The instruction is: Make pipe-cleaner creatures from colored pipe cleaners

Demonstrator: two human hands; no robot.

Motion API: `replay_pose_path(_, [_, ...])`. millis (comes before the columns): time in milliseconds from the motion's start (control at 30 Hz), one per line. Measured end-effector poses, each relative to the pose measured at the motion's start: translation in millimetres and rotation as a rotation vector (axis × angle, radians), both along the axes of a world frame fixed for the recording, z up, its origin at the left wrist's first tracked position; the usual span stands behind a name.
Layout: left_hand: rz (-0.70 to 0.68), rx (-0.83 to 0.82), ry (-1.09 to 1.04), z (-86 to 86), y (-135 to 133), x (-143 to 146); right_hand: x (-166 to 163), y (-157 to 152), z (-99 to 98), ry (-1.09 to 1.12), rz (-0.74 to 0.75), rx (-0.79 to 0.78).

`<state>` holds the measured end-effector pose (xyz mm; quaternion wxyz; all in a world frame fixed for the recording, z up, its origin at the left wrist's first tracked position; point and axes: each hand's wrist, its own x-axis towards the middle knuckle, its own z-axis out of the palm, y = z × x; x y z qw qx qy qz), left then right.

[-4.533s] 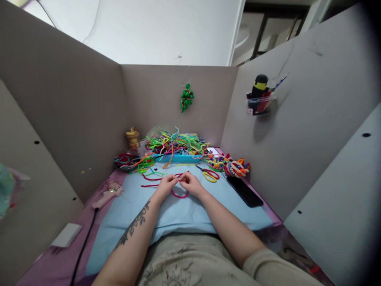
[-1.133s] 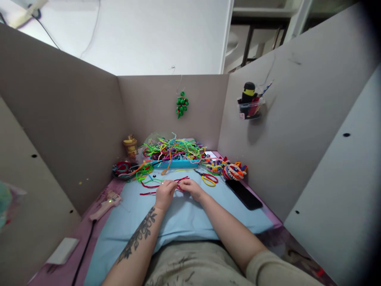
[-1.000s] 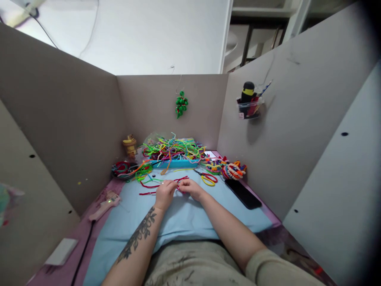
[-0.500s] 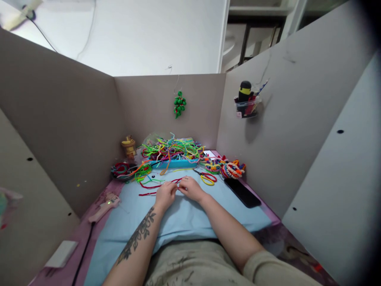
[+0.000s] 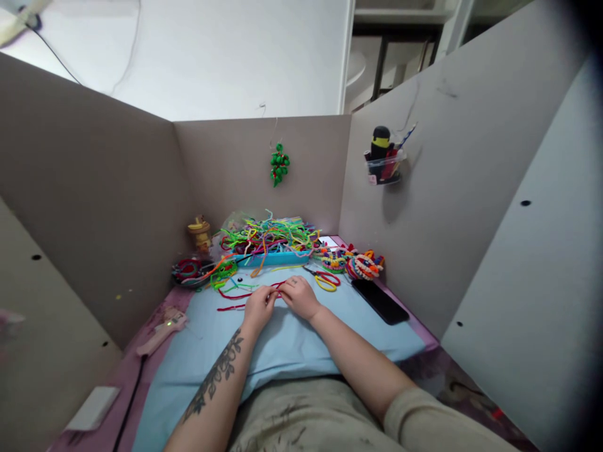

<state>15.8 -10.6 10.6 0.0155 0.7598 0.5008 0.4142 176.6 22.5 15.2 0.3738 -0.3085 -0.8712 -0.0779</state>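
My left hand (image 5: 259,307) and my right hand (image 5: 299,297) meet over the light blue mat (image 5: 292,342), fingers pinched together on a red pipe cleaner (image 5: 277,287) between them. More red pipe cleaner strands (image 5: 230,296) lie on the mat just left of my left hand. A blue tray (image 5: 276,257) heaped with pipe cleaners of many colours stands behind the hands. Yellow-handled scissors (image 5: 323,279) lie right of my right hand.
Grey cardboard walls (image 5: 117,207) enclose the desk on three sides. A pink glue gun (image 5: 162,325) lies at the left, a black phone (image 5: 379,301) at the right, finished coloured pieces (image 5: 362,265) at the back right. A green ornament (image 5: 279,164) hangs on the back wall.
The red loop that lay under my hands 4.5 s ago is no longer seen; both hands have shifted slightly forward and stay pinched on the red strand. The view has drifted a little.
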Motion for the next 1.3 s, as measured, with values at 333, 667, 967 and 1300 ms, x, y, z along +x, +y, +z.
replay_pose_path(333, [0.019,0.033,-0.058,2.5,-3,1,-4,0,-6.3,0.121,-0.018,-0.073])
replay_pose_path(667, [-0.081,-0.255,-0.393,2.8,6,3,-11,0,-6.2,0.094,-0.111,0.001])
replay_pose_path(967, [0.098,-0.175,-0.623,6.2,11,-8,-2,25,-20.8,0.895,-0.06,-0.741])
replay_pose_path(1300, [0.096,-0.099,-0.29,2.0,6,-3,-11,20,-29.4,0.68,-0.014,-0.756])
